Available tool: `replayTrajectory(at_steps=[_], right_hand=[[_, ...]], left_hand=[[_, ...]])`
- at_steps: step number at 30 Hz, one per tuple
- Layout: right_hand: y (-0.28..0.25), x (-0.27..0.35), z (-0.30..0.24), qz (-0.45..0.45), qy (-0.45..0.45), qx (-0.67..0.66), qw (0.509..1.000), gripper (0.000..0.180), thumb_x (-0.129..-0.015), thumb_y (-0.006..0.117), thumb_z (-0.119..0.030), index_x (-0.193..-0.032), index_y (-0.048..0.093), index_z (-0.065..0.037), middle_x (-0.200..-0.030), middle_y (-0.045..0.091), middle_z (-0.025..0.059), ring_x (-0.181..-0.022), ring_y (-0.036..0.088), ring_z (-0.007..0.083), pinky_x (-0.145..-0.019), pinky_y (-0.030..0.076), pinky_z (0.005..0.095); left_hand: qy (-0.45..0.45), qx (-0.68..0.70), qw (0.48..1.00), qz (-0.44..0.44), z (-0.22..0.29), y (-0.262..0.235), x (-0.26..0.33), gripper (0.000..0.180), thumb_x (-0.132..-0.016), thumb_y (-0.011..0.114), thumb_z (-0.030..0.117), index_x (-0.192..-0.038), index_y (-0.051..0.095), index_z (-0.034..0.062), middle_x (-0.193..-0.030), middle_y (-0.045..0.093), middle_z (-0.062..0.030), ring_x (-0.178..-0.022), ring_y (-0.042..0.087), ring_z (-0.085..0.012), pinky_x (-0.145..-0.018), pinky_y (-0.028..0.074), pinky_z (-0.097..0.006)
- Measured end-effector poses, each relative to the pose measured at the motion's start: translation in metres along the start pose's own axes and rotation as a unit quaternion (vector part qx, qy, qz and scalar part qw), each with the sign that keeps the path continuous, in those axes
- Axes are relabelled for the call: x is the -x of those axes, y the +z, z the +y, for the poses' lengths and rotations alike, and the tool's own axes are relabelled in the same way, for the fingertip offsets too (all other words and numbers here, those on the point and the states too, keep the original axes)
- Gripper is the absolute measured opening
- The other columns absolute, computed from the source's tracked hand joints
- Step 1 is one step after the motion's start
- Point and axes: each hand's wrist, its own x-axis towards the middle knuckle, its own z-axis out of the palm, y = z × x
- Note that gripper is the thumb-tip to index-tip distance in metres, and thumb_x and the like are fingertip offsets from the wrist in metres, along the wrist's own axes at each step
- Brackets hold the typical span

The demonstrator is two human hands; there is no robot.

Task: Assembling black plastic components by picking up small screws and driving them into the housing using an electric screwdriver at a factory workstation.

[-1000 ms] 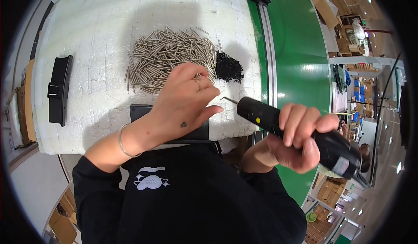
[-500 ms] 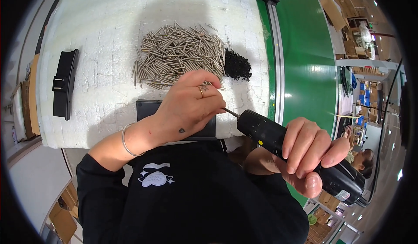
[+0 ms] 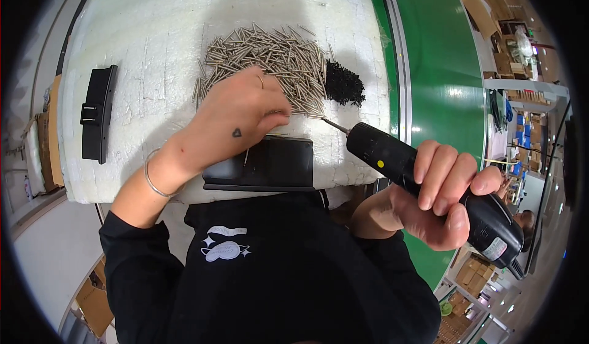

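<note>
A: What's moved in the last second?

B: The left hand [image 3: 236,120] has slid left and lies palm-down over the near edge of the heap of metal pins [image 3: 270,58], fingers curled at the pins; whether a pin is pinched I cannot tell. The right hand [image 3: 445,200] has drawn the black electric screwdriver [image 3: 429,181] down and to the right, fingers wrapped tight round its body. Its bit now points at the gap between the hand and the pile of small black screws [image 3: 343,83], touching nothing.

A: Meaning?

B: I'd judge driving has paused while a fresh piece is picked.

A: And the workpiece?

B: The flat black plastic part [image 3: 279,163] lies at the near edge of the white padded bench [image 3: 141,49], partly under the left wrist.

A: Anything else?

B: A long black bracket [image 3: 98,114] far left, a green conveyor belt [image 3: 442,68] on the right. The left hand itself covers the part's left end.
</note>
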Motion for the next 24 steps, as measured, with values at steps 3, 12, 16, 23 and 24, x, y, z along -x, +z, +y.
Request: replayTrajectory(at_steps=[3,12,16,23,24], right_hand=[[-0.002,0.000,-0.002,0.011,-0.001,-0.002,1.000,0.027,-0.078,0.053,-0.012,-0.102,0.044,-0.007,-0.064,0.046,-0.0017,-0.053,0.045,0.0080,-0.057,0.035,0.0260],[-0.010,0.003,-0.003,0.004,0.004,0.010,1.000,0.028,-0.077,0.053,-0.013,-0.102,0.043,-0.007,-0.064,0.044,-0.0018,-0.053,0.045,0.0090,-0.059,0.036,0.0272],[-0.009,0.003,-0.003,-0.007,0.011,0.013,1.000,0.028,-0.077,0.053,-0.013,-0.103,0.044,-0.007,-0.064,0.044,-0.0019,-0.053,0.045,0.0090,-0.059,0.036,0.0274],[-0.003,0.004,-0.003,0.001,0.017,0.006,1.000,0.027,-0.077,0.053,-0.012,-0.102,0.044,-0.007,-0.063,0.045,-0.0023,-0.053,0.045,0.0086,-0.059,0.037,0.0266],[-0.002,0.004,-0.003,0.003,0.018,0.005,1.000,0.026,-0.077,0.053,-0.012,-0.101,0.044,-0.007,-0.063,0.045,-0.0023,-0.052,0.045,0.0085,-0.058,0.037,0.0263]], left_hand=[[0.011,-0.034,0.996,-0.084,-0.006,0.011,0.000,0.012,-0.070,0.074,0.012,-0.073,0.064,0.0076,-0.073,0.061,-0.0044,-0.078,0.058,-0.0250,-0.067,0.048,-0.037],[0.018,-0.149,0.973,-0.173,-0.005,0.009,-0.008,0.015,-0.073,0.072,0.015,-0.070,0.061,0.0062,-0.072,0.061,-0.0067,-0.080,0.060,-0.0269,-0.065,0.050,-0.039],[-0.010,-0.170,0.966,-0.195,-0.008,0.019,-0.004,0.013,-0.072,0.071,0.013,-0.070,0.060,0.0052,-0.070,0.061,-0.0085,-0.078,0.061,-0.0275,-0.063,0.050,-0.040],[0.012,-0.063,0.996,-0.066,-0.002,0.006,-0.003,0.004,-0.067,0.062,0.002,-0.065,0.058,0.0016,-0.059,0.057,-0.0148,-0.060,0.061,-0.0322,-0.052,0.048,-0.039],[-0.031,0.027,0.998,-0.037,0.004,-0.001,0.001,0.006,-0.068,0.062,0.001,-0.067,0.057,0.0018,-0.058,0.056,-0.0131,-0.059,0.060,-0.0299,-0.052,0.048,-0.037]])
